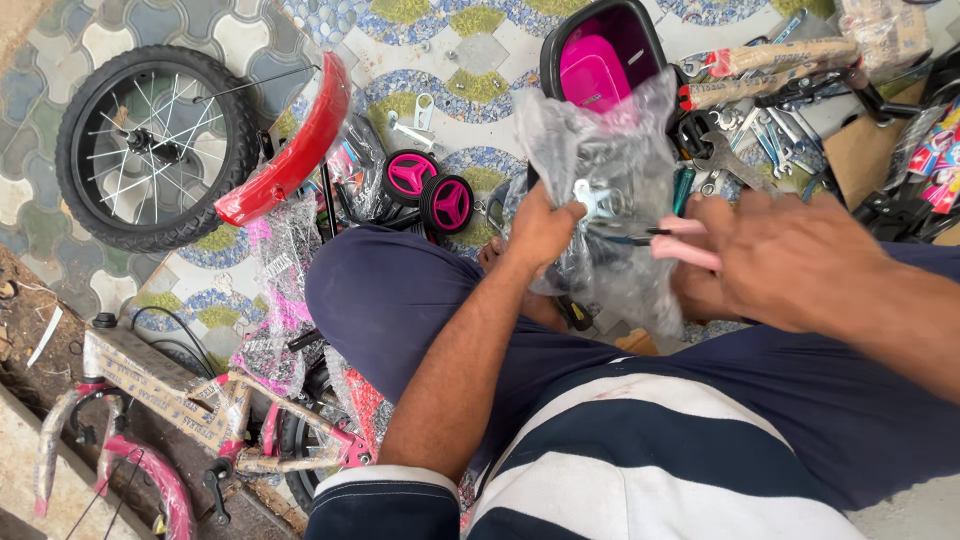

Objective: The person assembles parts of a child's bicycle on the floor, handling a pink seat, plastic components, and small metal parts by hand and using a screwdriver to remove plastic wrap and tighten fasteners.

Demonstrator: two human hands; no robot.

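Striped shirt and dark trousers fill the head view's foreground. Beyond them the left hand (540, 228) pinches a clear plastic bag (600, 190) of metal hardware over the lap, fingers closed on its side. Just beside it, the right hand (790, 260) grips pink-handled scissors (680, 240), blades at the bag. It looks unopened; the wheel (155, 145), red fender (290, 150) and wrapped frame (170, 395) lie unassembled.

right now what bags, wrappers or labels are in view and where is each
clear plastic bag: centre, crumpled, metal parts inside, held by left hand; right hand holds a pink-handled tool at it
bubble wrap: left of the knee, clear over pink
cardboard wrap on bike frame: lower left, tan, taped
colourful sticker sheet: right edge, partly cut off
wrapped bars: top right, tan with red ends
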